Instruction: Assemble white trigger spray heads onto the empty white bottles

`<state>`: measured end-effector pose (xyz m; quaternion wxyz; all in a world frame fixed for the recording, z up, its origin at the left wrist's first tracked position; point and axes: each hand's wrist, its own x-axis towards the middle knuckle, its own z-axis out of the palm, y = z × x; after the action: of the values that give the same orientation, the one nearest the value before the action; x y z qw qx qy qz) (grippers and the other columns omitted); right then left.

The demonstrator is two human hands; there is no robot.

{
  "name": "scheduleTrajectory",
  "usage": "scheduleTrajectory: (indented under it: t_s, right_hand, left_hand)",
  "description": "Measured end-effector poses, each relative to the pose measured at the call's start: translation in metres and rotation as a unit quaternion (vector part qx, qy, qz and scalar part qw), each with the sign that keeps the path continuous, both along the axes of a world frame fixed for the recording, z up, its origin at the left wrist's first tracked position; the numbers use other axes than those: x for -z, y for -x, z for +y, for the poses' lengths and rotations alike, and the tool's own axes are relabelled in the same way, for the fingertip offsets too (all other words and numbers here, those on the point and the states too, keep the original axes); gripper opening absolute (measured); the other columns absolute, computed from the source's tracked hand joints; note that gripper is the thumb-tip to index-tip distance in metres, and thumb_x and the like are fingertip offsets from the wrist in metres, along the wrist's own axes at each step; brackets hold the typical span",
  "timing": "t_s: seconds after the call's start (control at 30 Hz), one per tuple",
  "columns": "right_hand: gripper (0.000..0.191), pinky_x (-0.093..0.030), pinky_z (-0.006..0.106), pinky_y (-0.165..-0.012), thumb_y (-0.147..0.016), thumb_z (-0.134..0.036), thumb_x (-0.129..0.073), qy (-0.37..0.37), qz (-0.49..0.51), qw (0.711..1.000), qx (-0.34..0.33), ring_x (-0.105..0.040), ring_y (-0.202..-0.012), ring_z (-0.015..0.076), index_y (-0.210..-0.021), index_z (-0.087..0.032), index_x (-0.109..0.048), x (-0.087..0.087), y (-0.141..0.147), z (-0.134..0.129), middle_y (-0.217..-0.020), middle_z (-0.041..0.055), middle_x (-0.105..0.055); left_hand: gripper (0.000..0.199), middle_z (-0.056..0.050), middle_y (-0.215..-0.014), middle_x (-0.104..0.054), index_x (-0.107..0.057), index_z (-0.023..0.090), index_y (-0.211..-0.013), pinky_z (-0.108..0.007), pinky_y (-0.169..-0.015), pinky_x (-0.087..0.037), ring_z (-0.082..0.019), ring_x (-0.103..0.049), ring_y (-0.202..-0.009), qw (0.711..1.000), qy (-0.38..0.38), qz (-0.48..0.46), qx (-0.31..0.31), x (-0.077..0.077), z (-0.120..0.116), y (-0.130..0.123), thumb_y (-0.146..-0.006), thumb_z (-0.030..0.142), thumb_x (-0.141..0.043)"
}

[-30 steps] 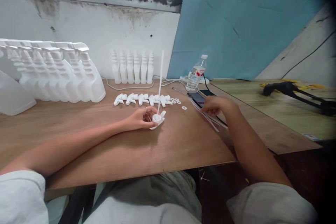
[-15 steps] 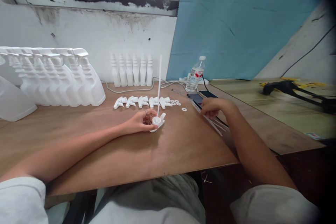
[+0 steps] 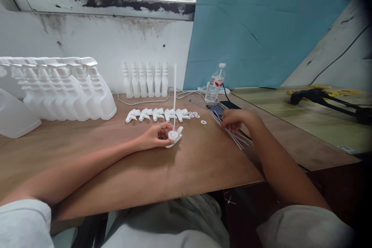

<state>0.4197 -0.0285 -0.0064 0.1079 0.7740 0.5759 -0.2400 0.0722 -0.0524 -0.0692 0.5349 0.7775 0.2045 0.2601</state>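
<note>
Left hand (image 3: 154,136) rested on the brown wooden surface (image 3: 188,166), fingers curled around an upturned white plastic trigger sprayer head (image 3: 174,138) with a thin white dip tube (image 3: 174,97) standing upright from its round collar. Right hand (image 3: 236,119) lay further right, fingers bent down onto a loose bundle of thin white plastic tubes (image 3: 232,135) lying on the surface; contact seen, a closed grasp could not be told. Just beyond the held sprayer head, a row of five white trigger sprayer heads (image 3: 158,114) lay side by side, small white washers (image 3: 195,115) to their right. A dark phone (image 3: 216,108) lay just beyond the right hand, a clear plastic water bottle (image 3: 214,84) behind it. Far left stood a row of large white spray bottles (image 3: 58,89); small white bottles (image 3: 145,79) stood against the far wall.
</note>
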Motion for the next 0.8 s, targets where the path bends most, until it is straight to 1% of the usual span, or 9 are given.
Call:
scheduleTrajectory:
  t_s: [0.13, 0.27, 0.33, 0.4, 0.47, 0.53, 0.57, 0.63, 0.8]
  right_hand:
    - [0.019, -0.044, 0.027, -0.05, -0.079, -0.021, -0.062, -0.107, -0.048, 0.991, -0.057, -0.063, -0.055, 0.021, -0.062, -0.012, -0.059, -0.008, 0.004, -0.001, -0.054, 0.0104, -0.063]
    - [0.016, -0.044, 0.027, -0.068, -0.089, -0.024, -0.051, -0.293, -0.048, 0.938, -0.178, -0.065, -0.084, 0.0212, -0.091, -0.016, -0.064, -0.012, 0.027, -0.006, -0.088, 0.0104, -0.07]
    - [0.019, -0.043, 0.026, -0.07, -0.093, -0.024, -0.047, -0.404, -0.025, 0.865, -0.295, -0.064, -0.081, 0.018, -0.099, -0.017, -0.063, -0.008, 0.046, -0.013, -0.091, 0.0079, -0.07]
    - [0.02, -0.043, 0.026, -0.064, -0.095, -0.024, -0.044, -0.502, -0.014, 0.753, -0.425, -0.063, -0.074, 0.0167, -0.098, -0.016, -0.062, 0.0, 0.067, -0.022, -0.089, 0.0076, -0.07]
    - [0.02, -0.045, 0.027, -0.064, -0.096, -0.02, -0.043, -0.555, -0.025, 0.651, -0.517, -0.065, -0.08, 0.0181, -0.104, -0.016, -0.061, 0.007, 0.086, -0.031, -0.096, 0.0093, -0.07]
    - [0.025, -0.048, 0.03, -0.069, -0.095, -0.016, -0.043, -0.574, -0.052, 0.582, -0.574, -0.065, -0.09, 0.0206, -0.115, -0.016, -0.058, 0.013, 0.1, -0.037, -0.109, 0.0109, -0.069]
    - [0.029, -0.049, 0.032, -0.072, -0.095, -0.015, -0.043, -0.576, -0.065, 0.56, -0.592, -0.065, -0.092, 0.0215, -0.121, -0.017, -0.055, 0.015, 0.105, -0.038, -0.115, 0.0111, -0.067]
    - [0.035, -0.051, 0.035, -0.074, -0.096, -0.014, -0.042, -0.575, -0.076, 0.54, -0.61, -0.065, -0.093, 0.0217, -0.129, -0.018, -0.051, 0.019, 0.11, -0.039, -0.123, 0.0112, -0.065]
    - [0.033, -0.053, 0.035, -0.079, -0.098, -0.016, -0.04, -0.591, -0.02, 0.538, -0.601, -0.067, -0.096, 0.0208, -0.13, -0.017, -0.049, 0.022, 0.106, -0.03, -0.114, 0.0101, -0.07]
  left_hand:
    - [0.04, -0.003, -0.09, -0.062, -0.056, 0.017, -0.109, -0.023, -0.07, -0.045, -0.012, -0.059, -0.079, 1.0, 0.008, -0.003, -0.008, 0.002, 0.002, 0.0, -0.078, 0.034, -0.074]
    - [0.044, -0.005, -0.093, -0.065, -0.06, 0.015, -0.111, -0.025, -0.073, -0.047, -0.014, -0.061, -0.083, 0.998, 0.029, -0.022, -0.046, 0.004, 0.007, 0.001, -0.075, 0.036, -0.077]
    - [0.046, -0.006, -0.096, -0.066, -0.061, 0.015, -0.114, -0.025, -0.076, -0.047, -0.015, -0.062, -0.086, 0.996, 0.044, -0.035, -0.067, 0.002, 0.009, 0.0, -0.076, 0.037, -0.076]
    - [0.053, -0.006, -0.098, -0.066, -0.057, 0.017, -0.12, -0.026, -0.076, -0.048, -0.016, -0.063, -0.087, 0.994, 0.059, -0.049, -0.083, -0.002, 0.009, -0.002, -0.075, 0.037, -0.076]
    - [0.061, -0.006, -0.098, -0.067, -0.049, 0.02, -0.127, -0.026, -0.073, -0.049, -0.016, -0.064, -0.086, 0.99, 0.076, -0.072, -0.092, -0.008, 0.007, -0.004, -0.075, 0.037, -0.077]
    - [0.063, -0.005, -0.097, -0.067, -0.044, 0.022, -0.128, -0.026, -0.072, -0.05, -0.016, -0.064, -0.085, 0.987, 0.089, -0.094, -0.091, -0.016, 0.005, -0.008, -0.075, 0.036, -0.076]
    - [0.063, -0.004, -0.095, -0.067, -0.043, 0.022, -0.128, -0.026, -0.072, -0.05, -0.016, -0.065, -0.084, 0.988, 0.09, -0.096, -0.086, -0.02, 0.005, -0.01, -0.076, 0.035, -0.076]
    - [0.065, -0.002, -0.088, -0.067, -0.041, 0.022, -0.129, -0.027, -0.073, -0.05, -0.016, -0.065, -0.083, 0.991, 0.082, -0.079, -0.069, -0.03, 0.004, -0.014, -0.075, 0.031, -0.076]
    - [0.073, -0.003, -0.084, -0.068, -0.04, 0.02, -0.132, -0.029, -0.071, -0.051, -0.016, -0.066, -0.078, 0.996, 0.071, 0.042, -0.031, -0.057, 0.01, -0.02, -0.071, 0.032, -0.079]
